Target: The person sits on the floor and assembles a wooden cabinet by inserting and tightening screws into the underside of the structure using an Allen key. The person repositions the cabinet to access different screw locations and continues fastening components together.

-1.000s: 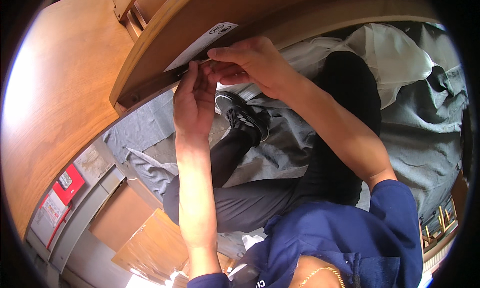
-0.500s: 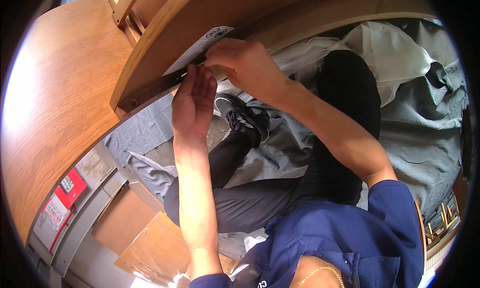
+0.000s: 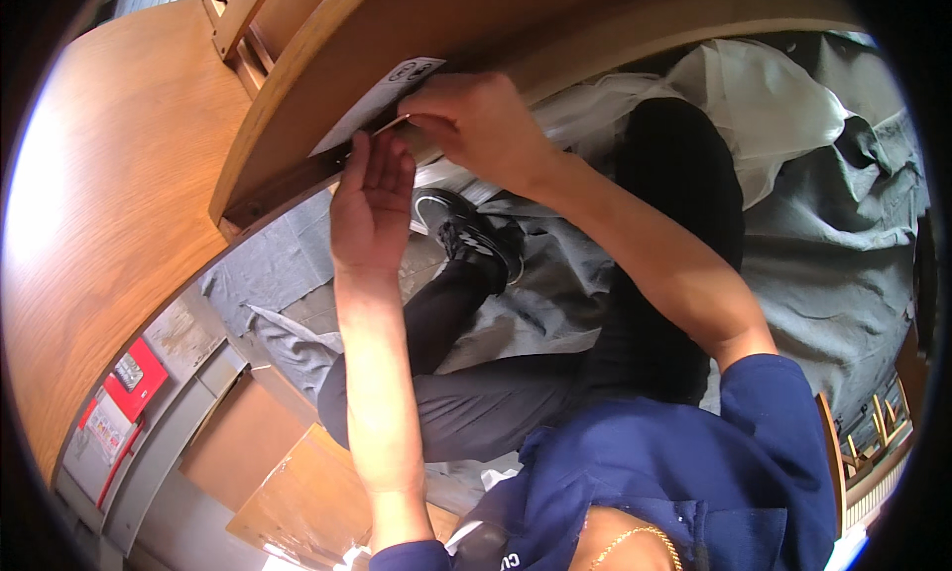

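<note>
My right hand (image 3: 481,125) is closed, its fingertips pinching a thin, shiny metal rod (image 3: 393,125); it resembles a hex key, but its ends are hard to make out. The rod lies beside the dark lower edge of a curved wooden panel (image 3: 297,105). My left hand (image 3: 372,214) is palm up with its fingers stretched toward that edge, fingertips at the near end of the rod. Whether they touch the rod I cannot tell. Just above both hands a white label (image 3: 382,100) is stuck on the panel.
A broad wooden top (image 3: 129,144) fills the left. Grey cloth (image 3: 813,273) covers the floor, with translucent plastic sheeting (image 3: 744,105) at the upper right. My bent legs and a black shoe (image 3: 471,234) are below the hands. A red box (image 3: 136,378) stands at the lower left.
The metal rod now shows plainly between my hands. Both hands sit slightly farther left in the view, and the whole scene has shifted a little the same way.
</note>
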Available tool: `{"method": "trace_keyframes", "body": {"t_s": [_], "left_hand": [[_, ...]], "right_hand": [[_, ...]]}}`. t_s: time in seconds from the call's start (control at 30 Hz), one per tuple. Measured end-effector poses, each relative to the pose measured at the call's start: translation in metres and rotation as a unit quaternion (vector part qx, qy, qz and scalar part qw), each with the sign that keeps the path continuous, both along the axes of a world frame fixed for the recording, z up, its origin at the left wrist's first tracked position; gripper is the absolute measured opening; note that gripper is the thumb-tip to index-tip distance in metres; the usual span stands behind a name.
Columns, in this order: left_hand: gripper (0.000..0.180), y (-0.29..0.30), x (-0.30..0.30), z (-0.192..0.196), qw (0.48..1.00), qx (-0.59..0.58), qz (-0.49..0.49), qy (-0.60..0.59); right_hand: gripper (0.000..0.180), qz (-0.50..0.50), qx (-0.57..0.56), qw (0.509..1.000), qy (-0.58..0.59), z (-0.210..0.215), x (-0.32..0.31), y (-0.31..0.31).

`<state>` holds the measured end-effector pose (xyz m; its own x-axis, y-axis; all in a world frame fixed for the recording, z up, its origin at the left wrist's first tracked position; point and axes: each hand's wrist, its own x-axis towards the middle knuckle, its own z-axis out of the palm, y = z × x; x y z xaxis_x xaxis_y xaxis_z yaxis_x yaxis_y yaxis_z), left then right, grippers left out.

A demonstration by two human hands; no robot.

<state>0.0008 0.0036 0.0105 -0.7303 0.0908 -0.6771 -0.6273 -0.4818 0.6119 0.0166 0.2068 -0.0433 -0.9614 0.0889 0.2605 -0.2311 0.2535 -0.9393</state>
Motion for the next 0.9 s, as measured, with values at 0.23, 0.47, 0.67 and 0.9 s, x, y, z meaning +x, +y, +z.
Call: {"method": "trace_keyframes", "body": {"t_s": [0.23,0.47,0.67,0.9], "left_hand": [[0.018,-0.009,-0.011,-0.005,0.999,0.043,0.0,-0.01],[0.02,-0.007,-0.005,-0.006,1.0,0.027,0.002,0.014],[0.019,0.003,-0.001,-0.007,1.0,-0.003,-0.001,0.026],[0.019,0.002,0.0,-0.005,1.0,-0.007,0.001,0.014]], "right_hand": [[0.021,-0.093,0.026,0.995,0.031,0.003,0.003,-0.006],[0.047,-0.008,-0.251,0.932,-0.26,0.026,0.01,0.005],[0.034,0.027,-0.4,0.881,-0.252,0.01,0.005,-0.005],[0.019,0.01,0.038,0.994,0.106,-0.005,-0.001,-0.004]]}}
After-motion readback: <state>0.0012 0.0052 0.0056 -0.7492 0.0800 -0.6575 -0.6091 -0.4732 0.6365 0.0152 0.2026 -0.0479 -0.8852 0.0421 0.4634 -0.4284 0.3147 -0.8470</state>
